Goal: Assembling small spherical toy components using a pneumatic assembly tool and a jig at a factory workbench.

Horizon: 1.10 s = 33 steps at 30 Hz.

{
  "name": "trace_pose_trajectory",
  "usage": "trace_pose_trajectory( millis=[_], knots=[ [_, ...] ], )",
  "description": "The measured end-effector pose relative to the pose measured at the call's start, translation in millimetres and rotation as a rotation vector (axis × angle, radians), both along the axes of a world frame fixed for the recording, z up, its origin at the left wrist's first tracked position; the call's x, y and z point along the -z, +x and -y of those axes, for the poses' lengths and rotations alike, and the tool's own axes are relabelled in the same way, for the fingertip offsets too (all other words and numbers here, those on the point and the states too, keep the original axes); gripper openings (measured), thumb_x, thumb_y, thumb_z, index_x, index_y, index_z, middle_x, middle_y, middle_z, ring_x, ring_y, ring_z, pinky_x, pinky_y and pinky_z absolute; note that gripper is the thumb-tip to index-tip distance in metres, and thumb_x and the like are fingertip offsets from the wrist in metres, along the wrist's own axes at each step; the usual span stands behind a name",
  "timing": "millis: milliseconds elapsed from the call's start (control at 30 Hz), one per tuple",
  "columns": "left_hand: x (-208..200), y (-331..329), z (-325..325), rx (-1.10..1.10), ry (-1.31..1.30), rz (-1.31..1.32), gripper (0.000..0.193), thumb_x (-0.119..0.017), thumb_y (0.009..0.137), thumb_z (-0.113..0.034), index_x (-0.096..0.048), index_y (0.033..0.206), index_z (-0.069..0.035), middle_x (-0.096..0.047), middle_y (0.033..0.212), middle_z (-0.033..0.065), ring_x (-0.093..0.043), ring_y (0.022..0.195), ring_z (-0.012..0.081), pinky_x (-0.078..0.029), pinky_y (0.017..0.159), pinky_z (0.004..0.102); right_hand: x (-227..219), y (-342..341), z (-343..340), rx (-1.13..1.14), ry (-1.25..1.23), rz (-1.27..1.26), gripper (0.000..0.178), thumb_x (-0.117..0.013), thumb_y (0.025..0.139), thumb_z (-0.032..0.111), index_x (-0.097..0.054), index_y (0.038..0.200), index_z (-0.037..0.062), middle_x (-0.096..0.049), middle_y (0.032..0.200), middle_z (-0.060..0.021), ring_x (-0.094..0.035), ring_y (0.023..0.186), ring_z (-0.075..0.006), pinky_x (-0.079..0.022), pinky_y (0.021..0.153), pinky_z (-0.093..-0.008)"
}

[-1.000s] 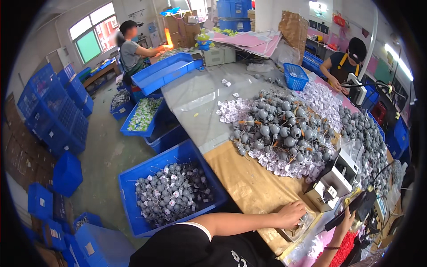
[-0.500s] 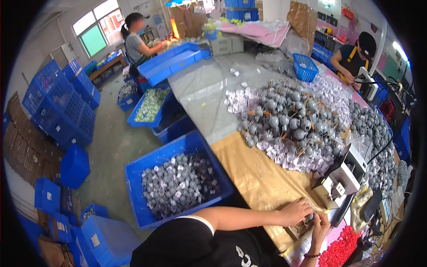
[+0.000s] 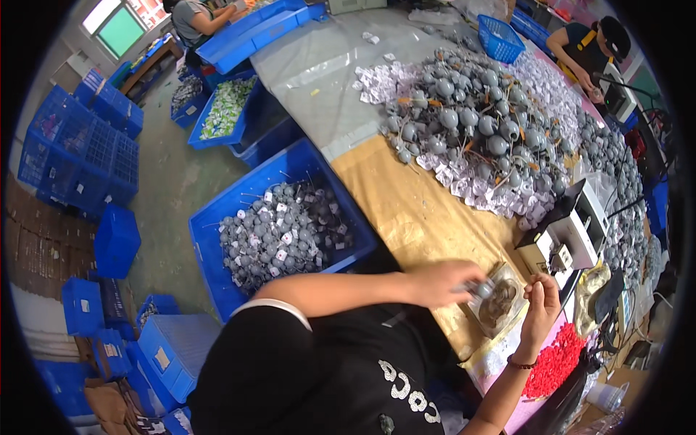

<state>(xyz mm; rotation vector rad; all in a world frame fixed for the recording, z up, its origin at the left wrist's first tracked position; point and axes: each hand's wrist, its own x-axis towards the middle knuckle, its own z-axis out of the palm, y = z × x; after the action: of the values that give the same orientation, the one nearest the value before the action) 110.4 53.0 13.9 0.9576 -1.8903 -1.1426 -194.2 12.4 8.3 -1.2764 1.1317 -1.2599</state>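
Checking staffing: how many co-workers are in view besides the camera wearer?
2: a grey-topped co-worker at upper left; a yellow-strapped co-worker at upper right. Others may be hidden.

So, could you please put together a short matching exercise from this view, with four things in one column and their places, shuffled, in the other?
Things
1. Grey piece
2. Small red pieces
3. Small blue basket
4. Large blue bin

Places
A. On the far side of the heap of grey balls
B. At the fingertips of the left hand
C. Beside the table, on the person's left
D. Heaped on the pink surface, near the right hand

Right pairs: 1-B, 2-D, 3-A, 4-C
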Motion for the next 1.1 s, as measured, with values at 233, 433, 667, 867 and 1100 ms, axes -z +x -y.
trace_pose_trajectory(
  millis=[233,433,667,867,1100],
  knots=[
    [40,185,-55,-0.717,0.170,0.213,0.052,-0.077,0.087,-0.019,-0.056,0.131,-0.003,-0.067,0.119,0.0167,-0.067,0.111,0.0307,-0.053,0.096,0.0371,34,-71,-17,0.046,0.204,0.096,0.019,-0.060,0.105,0.011,-0.064,0.118,-0.0009,-0.067,0.099,-0.0052,-0.057,0.080,-0.0090,-0.047,0.073,-0.0228],
    [39,198,-35,-0.725,0.050,0.370,0.034,-0.068,0.093,-0.013,-0.062,0.124,-0.001,-0.065,0.119,0.0159,-0.063,0.113,0.0336,-0.051,0.097,0.0394,41,-155,-29,0.337,0.030,-0.434,0.021,-0.061,0.104,0.012,-0.067,0.120,-0.0009,-0.070,0.104,-0.0046,-0.062,0.085,-0.0101,-0.050,0.074,-0.0239],
    [-4,85,53,-0.310,-0.595,0.386,0.026,-0.069,0.084,-0.004,-0.067,0.110,-0.004,-0.066,0.108,0.0105,-0.063,0.104,0.0320,-0.054,0.088,0.0408,50,-216,-32,0.395,-0.166,-1.496,0.031,-0.064,0.095,0.007,-0.065,0.126,0.0035,-0.067,0.117,-0.0198,-0.062,0.109,-0.0386,-0.049,0.094,-0.0455],
    [25,-22,121,-0.176,-0.751,0.499,0.026,-0.066,0.084,-0.009,-0.066,0.110,-0.005,-0.063,0.106,0.0084,-0.059,0.103,0.0285,-0.052,0.080,0.0416,61,-213,-38,0.452,-0.121,-1.543,0.030,-0.066,0.090,0.006,-0.066,0.120,0.0068,-0.065,0.109,-0.0159,-0.061,0.104,-0.0370,-0.049,0.087,-0.0474],
    [45,-95,192,-0.332,-0.946,0.759,0.041,-0.063,0.080,-0.011,-0.066,0.121,-0.009,-0.060,0.115,0.0084,-0.054,0.110,0.0273,-0.046,0.083,0.0432,64,-208,-34,0.513,-0.150,-1.597,0.018,-0.068,0.089,0.011,-0.067,0.106,0.0090,-0.063,0.099,-0.0105,-0.061,0.098,-0.0324,-0.046,0.080,-0.0458]
  ],
)
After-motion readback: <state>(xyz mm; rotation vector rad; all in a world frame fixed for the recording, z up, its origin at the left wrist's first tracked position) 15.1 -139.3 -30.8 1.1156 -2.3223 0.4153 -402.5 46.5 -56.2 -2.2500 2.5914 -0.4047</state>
